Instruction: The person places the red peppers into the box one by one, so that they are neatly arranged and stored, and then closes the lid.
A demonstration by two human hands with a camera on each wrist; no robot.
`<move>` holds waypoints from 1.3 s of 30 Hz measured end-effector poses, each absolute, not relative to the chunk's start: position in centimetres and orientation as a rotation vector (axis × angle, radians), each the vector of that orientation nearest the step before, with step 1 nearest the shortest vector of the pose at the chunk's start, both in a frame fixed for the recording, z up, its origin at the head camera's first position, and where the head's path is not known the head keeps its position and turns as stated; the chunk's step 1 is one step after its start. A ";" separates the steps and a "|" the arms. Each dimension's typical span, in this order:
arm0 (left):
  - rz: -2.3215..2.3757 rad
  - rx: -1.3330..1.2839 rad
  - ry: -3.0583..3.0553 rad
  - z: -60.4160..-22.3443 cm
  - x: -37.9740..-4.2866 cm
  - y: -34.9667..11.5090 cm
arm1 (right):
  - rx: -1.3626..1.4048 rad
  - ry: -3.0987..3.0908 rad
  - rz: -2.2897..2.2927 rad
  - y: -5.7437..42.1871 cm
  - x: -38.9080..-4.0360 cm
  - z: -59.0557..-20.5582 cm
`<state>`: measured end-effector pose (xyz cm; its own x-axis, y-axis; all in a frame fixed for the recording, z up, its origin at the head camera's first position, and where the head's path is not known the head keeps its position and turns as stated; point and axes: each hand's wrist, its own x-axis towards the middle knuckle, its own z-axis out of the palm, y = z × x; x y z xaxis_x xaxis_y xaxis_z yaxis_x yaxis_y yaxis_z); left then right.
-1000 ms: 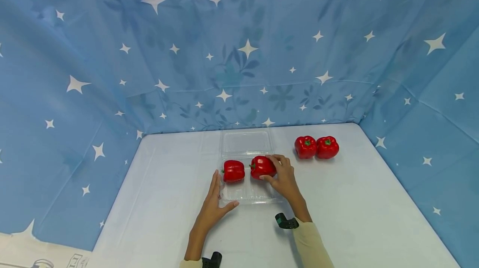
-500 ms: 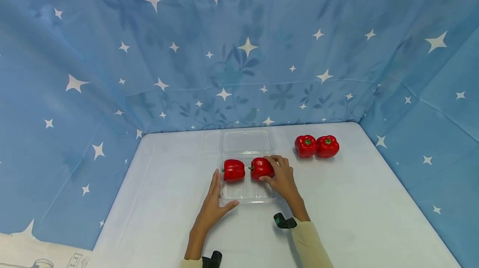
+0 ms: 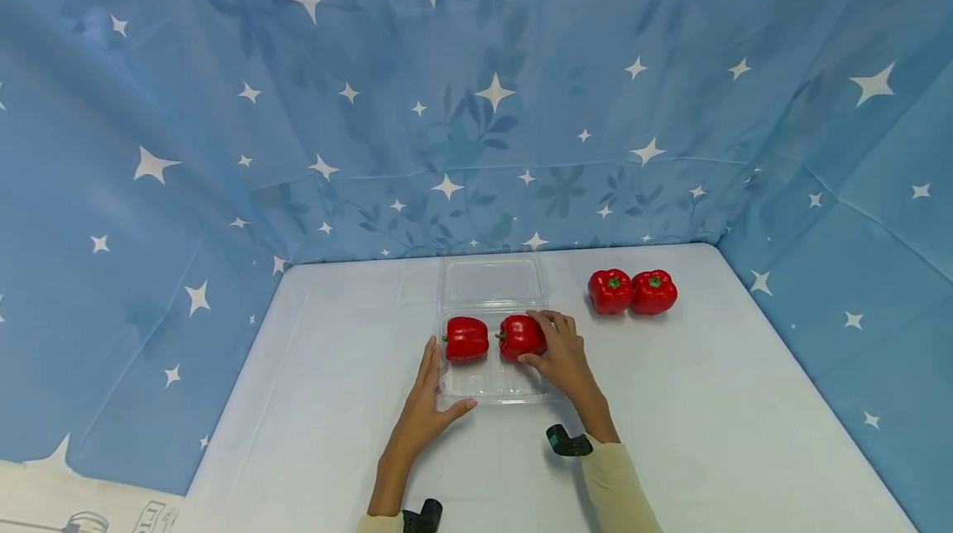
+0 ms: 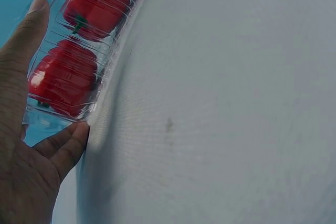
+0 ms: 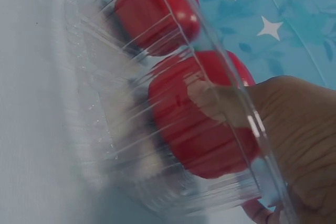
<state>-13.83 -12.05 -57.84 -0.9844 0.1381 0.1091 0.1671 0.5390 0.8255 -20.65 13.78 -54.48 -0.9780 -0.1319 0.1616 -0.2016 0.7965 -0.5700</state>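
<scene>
My right hand (image 3: 560,355) holds a red bell pepper (image 3: 517,337) by its right side, thumb in front and fingers behind. That pepper sits in the right half of a clear plastic clamshell box (image 3: 495,388), stem to the left. In the right wrist view the thumb presses on the held pepper (image 5: 189,124) behind the clear wall. A second red bell pepper (image 3: 466,339) lies in the box's left half. My left hand (image 3: 419,417) rests with straight fingers along the box's left side, thumb spread near the front edge; the left wrist view shows fingertips touching the box's end (image 4: 84,121).
Two more red bell peppers (image 3: 610,292) stand side by side, stems up, at the back right of the white table (image 3: 707,400). The box's lid (image 3: 493,280) lies open behind it. A blue star-patterned curtain (image 3: 476,144) rises at the back and sides.
The held bell pepper and my right hand have shifted slightly toward me, so the pepper lines up with the other one in the box. My left hand stays in place.
</scene>
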 end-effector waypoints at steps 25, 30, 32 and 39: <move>-1.467 -0.239 -2.750 -58.0 -13.9 -12.0 | 0.297 -2.845 0.997 13.9 -20.2 -54.3; -1.473 -0.237 -2.749 -58.0 -13.9 -12.0 | 0.309 -2.847 1.000 14.0 -20.3 -54.4; -1.475 -0.235 -2.751 -58.0 -14.0 -12.0 | 0.305 -2.847 1.009 14.0 -20.3 -54.4; -1.467 -0.262 -2.738 -57.9 -13.9 -12.1 | 0.321 -2.843 1.028 14.1 -20.3 -54.2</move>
